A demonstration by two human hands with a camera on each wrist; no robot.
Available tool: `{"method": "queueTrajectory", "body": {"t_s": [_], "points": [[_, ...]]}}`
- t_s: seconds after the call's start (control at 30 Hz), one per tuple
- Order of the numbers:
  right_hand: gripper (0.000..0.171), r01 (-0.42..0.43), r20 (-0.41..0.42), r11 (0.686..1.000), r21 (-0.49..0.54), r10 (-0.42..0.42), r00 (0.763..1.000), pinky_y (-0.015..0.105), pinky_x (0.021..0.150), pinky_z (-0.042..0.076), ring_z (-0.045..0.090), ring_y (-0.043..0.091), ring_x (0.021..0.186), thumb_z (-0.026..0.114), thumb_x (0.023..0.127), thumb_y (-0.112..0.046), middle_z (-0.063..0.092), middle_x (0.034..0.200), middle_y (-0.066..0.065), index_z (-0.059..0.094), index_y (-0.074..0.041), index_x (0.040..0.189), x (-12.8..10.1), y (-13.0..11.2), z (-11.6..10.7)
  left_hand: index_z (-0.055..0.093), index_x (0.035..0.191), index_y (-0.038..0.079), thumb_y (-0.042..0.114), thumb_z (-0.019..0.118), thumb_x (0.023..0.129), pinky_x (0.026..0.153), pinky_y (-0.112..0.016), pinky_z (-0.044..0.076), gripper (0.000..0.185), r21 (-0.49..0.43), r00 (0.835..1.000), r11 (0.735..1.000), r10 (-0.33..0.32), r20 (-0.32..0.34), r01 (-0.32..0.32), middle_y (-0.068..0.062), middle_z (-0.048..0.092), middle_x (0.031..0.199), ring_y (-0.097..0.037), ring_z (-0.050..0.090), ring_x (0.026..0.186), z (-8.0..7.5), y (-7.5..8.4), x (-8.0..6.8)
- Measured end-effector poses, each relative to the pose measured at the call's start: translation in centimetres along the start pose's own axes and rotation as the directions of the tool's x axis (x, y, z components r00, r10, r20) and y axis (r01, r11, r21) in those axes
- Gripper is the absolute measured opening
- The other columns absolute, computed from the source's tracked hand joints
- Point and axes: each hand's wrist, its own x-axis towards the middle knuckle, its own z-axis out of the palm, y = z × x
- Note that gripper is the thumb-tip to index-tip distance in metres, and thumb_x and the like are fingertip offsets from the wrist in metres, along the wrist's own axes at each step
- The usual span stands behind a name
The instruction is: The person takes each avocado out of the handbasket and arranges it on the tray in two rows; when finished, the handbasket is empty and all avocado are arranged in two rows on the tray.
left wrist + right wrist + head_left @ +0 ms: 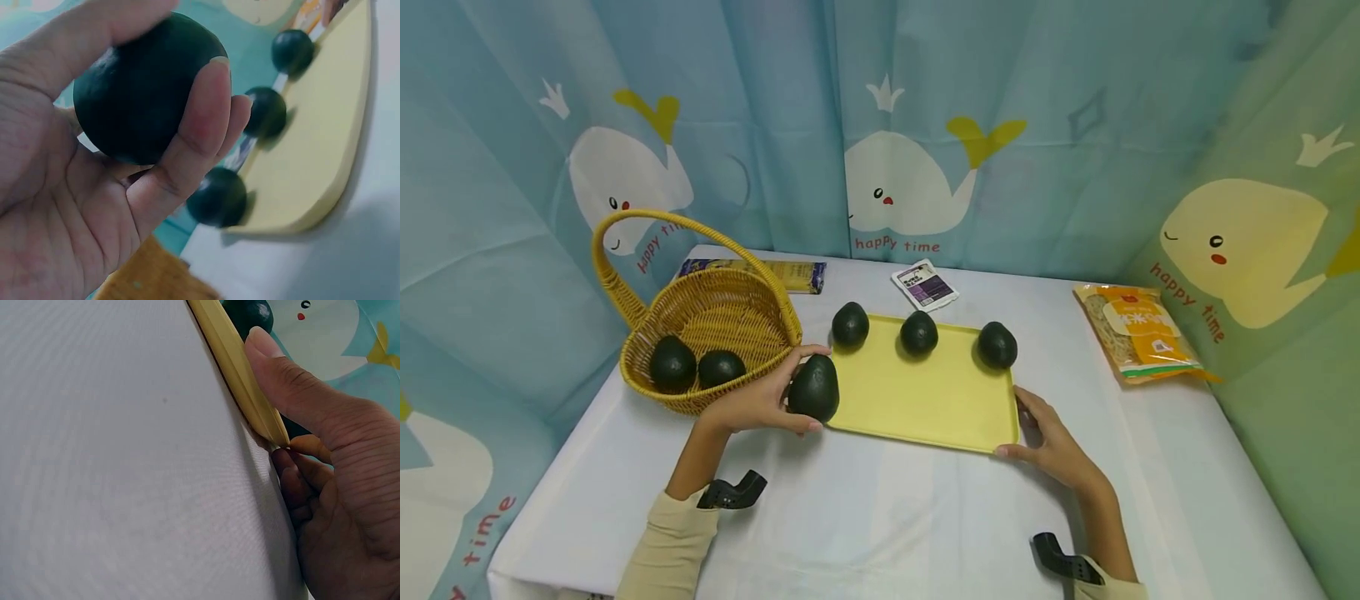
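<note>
My left hand (751, 407) holds a dark green avocado (815, 388) between thumb and fingers, just off the tray's left edge. In the left wrist view the fingers wrap around that avocado (147, 94). A yellow rectangular tray (917, 404) lies on the table with an avocado (850, 325) at its back left corner, another avocado (918, 333) at the back middle and a third avocado (997, 345) at the back right. At the front right corner, my right hand (1054, 442) grips the tray's edge (240, 381), thumb on the rim and fingers curled against it.
Left of the tray stands a yellow woven basket (747, 304) with a tall handle and two avocados inside. Behind it lies a yellow and purple packet (805, 277). A small white and purple packet (925, 286) is behind the tray; an orange food bag (1142, 333) lies at right.
</note>
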Motion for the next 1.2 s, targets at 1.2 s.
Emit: {"method": "queueTrajectory", "body": {"t_s": [1.2], "points": [[0.099, 0.016, -0.007, 0.999, -0.032, -0.016, 1.0, 0.011, 0.093, 0.034, 0.043, 0.026, 0.121, 0.087, 0.073, -0.024, 0.044, 0.144, 0.018, 0.03, -0.003, 0.152, -0.1, -0.1, -0.1, 0.018, 0.147, 0.031, 0.019, 0.08, 0.078, 0.094, -0.032, 0.049, 0.093, -0.072, 0.973, 0.988, -0.12, 0.197, 0.136, -0.01, 0.051, 0.129, -0.016, 0.062, 0.108, 8.8, -1.2, 12.5]]}}
